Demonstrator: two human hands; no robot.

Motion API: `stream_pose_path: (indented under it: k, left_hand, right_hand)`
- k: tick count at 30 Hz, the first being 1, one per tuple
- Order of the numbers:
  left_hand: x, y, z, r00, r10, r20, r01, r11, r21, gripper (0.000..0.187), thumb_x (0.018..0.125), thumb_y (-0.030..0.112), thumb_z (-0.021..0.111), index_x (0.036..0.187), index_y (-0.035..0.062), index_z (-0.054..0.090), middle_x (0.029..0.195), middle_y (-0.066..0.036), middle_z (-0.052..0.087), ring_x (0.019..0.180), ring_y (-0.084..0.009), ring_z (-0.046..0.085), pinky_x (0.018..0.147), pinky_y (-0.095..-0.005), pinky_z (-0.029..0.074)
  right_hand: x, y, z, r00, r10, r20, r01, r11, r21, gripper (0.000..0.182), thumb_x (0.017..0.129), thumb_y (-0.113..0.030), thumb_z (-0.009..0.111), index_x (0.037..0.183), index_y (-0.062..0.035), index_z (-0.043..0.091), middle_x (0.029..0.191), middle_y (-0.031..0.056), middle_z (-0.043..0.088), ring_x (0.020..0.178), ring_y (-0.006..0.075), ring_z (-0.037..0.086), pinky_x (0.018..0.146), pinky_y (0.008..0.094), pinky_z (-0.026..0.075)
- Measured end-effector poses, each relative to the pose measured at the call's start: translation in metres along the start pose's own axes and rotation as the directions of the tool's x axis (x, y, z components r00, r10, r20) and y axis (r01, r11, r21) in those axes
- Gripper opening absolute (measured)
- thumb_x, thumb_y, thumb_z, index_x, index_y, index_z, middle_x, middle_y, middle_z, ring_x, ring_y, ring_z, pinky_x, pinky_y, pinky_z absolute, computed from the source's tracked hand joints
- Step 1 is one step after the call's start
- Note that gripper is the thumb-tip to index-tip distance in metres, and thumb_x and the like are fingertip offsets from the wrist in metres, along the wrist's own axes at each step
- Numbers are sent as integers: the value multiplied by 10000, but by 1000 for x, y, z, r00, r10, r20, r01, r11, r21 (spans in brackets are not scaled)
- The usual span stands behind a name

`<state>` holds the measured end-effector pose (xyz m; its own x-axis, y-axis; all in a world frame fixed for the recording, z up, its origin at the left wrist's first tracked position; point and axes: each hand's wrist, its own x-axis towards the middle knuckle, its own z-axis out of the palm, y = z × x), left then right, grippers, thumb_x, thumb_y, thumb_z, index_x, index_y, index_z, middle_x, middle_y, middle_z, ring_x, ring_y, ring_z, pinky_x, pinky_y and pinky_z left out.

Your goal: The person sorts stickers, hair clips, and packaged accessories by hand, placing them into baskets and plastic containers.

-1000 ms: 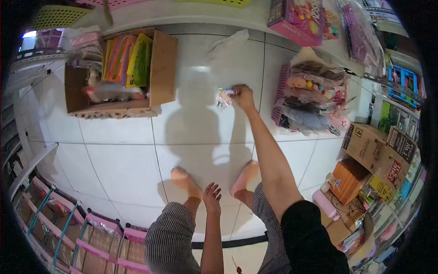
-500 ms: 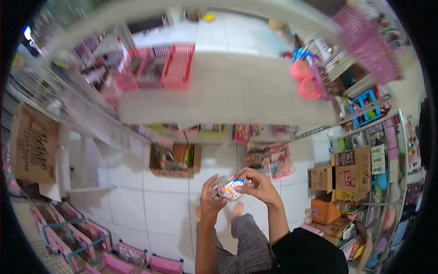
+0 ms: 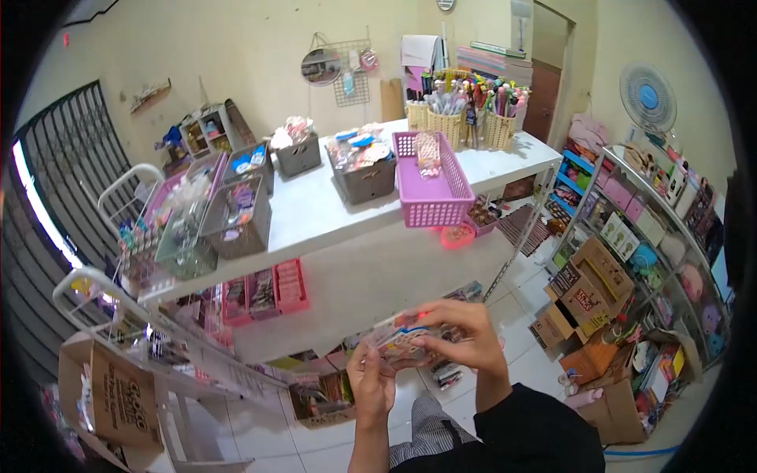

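Between my two hands is a clear plastic packet (image 3: pixel 399 340) with small white, blue and pink printed pieces inside; its exact contents are too blurred to name. My left hand (image 3: pixel 372 385) is closed on the packet's left side, thumb upright against it. From the right, my right hand (image 3: pixel 465 337) grips the packet's upper right part, with the thumb and fingers curled over it. Both hands are in front of the white shelf unit, lower than its tabletop.
On the white tabletop (image 3: pixel 303 214) stand a purple basket (image 3: pixel 436 206), grey baskets (image 3: pixel 364 183) and pen-filled woven holders (image 3: pixel 444 128). Pink baskets (image 3: pixel 292 285) sit on the shelf beneath. Cardboard boxes (image 3: pixel 591 288) and a glass rack (image 3: pixel 670 236) are on the right; a ladder (image 3: pixel 118 285) is on the left.
My view has tilted up, bringing the tabletop and back wall into sight. Both hands still hold the packet, which now appears lower relative to the shelf unit's front edge.
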<state>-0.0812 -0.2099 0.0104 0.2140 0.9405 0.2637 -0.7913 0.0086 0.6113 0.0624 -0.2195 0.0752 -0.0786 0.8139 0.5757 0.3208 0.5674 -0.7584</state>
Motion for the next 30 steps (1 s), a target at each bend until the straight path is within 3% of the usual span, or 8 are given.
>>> stream_pose_path:
  k: [5,7,9,12,14,17,26,30]
  left_hand:
    - [68,13,34,995,-91,26,84,973,214,328,903,186,413,1128,-51,447,1016,-176,563,830,-253,611,610,-397,557]
    - [105,17,48,995,-69,67,58,986,154,286,890,136,451,1099,-58,466,990,-157,564,857,-248,596,637,-369,556]
    - [145,15,57,988,13,157,-64,945,320,325,900,157,407,1132,-68,435,1020,-191,557,844,-258,606,582,-383,561]
    - [198,6,69,981,-1,193,-48,968,248,292,900,194,418,1053,-52,461,979,-163,555,838,-237,598,594,-375,558]
    - [227,1,77,976,-17,217,-28,978,205,304,904,265,422,964,-27,481,880,-119,563,797,-197,593,614,-353,551]
    - [257,-2,76,976,7,219,-111,879,465,308,909,252,412,994,-36,480,912,-130,562,822,-183,583,618,-330,546]
    - [279,7,81,989,-32,148,-60,815,576,313,896,176,450,1115,-45,490,990,-116,557,833,-153,569,591,-261,526]
    - [294,7,73,961,225,160,-276,798,535,295,888,150,460,1081,-67,509,1013,-129,557,832,-175,579,591,-269,531]
  right_hand:
    - [55,8,-42,995,-104,-1,104,991,-82,212,697,-19,657,905,3,619,985,133,615,792,172,618,646,243,496]
    - [87,17,-60,996,-91,9,91,995,-49,205,709,-18,647,910,6,614,1003,131,611,798,151,615,618,225,497]
    - [122,29,-78,989,-145,21,146,989,-32,188,721,-17,637,906,0,611,1034,127,597,804,138,609,610,226,502]
    - [166,37,-103,999,-35,31,35,999,15,140,701,38,638,834,19,603,1013,141,584,877,163,581,638,247,499]
    - [189,50,-121,992,-81,92,87,994,-65,146,702,35,637,842,12,606,1015,134,584,878,163,582,639,250,496]
    - [218,72,-136,970,-132,205,155,983,-102,152,747,-76,630,886,-20,607,1024,87,578,790,153,594,598,243,510]
    - [251,97,-131,959,-155,237,163,986,-16,173,720,-46,648,881,-2,605,1035,116,562,846,171,587,641,250,520]
    - [260,91,-116,947,-290,140,306,946,-109,329,650,-16,716,948,-22,578,1088,161,531,830,153,587,624,218,491]
